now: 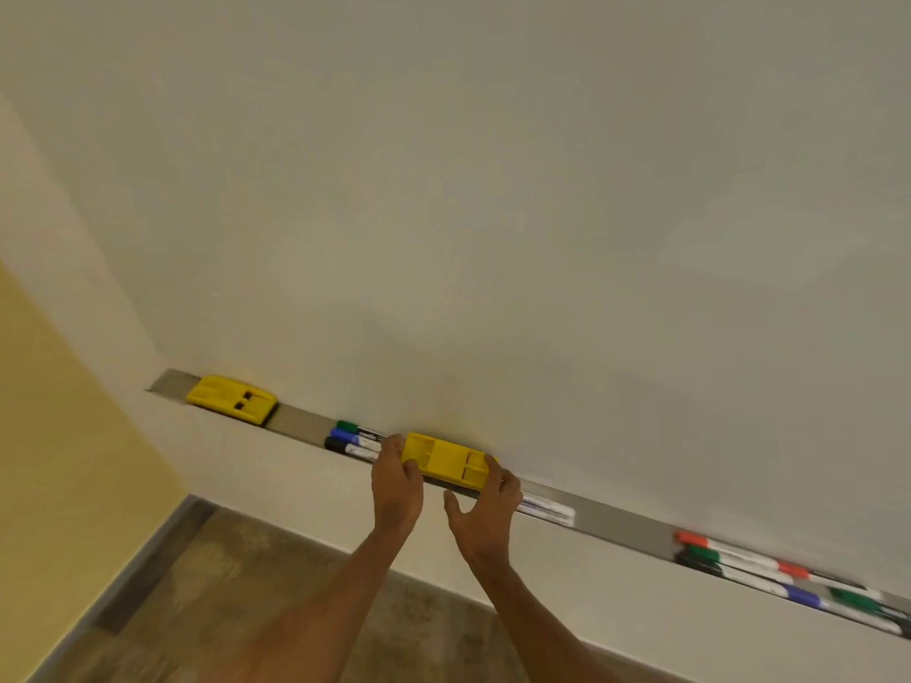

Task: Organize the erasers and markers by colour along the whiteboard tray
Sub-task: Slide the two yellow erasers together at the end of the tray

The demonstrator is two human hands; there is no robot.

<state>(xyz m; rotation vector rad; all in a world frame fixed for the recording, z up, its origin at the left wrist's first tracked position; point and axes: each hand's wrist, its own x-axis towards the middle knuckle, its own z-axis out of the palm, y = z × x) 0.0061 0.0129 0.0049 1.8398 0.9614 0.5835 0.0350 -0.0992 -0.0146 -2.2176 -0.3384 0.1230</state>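
Observation:
A yellow eraser (446, 458) sits in the middle of the grey whiteboard tray (621, 522). My left hand (397, 480) grips its left end and my right hand (485, 515) its right end. A second yellow eraser (230, 398) lies at the tray's far left end. Between the two erasers lie a green marker (356, 429), a blue marker (351, 437) and a black marker (347, 448), partly hidden by my left hand. White marker barrels (547, 510) stick out to the right of my right hand. A mixed cluster of red, green, black and blue markers (788, 576) fills the tray's right end.
The whiteboard (493, 189) fills the upper view. Below the tray runs a pale ledge (296, 475), then a brown floor (222, 584). A yellow wall (59, 436) stands at the left. A bare stretch of tray lies between my right hand and the right marker cluster.

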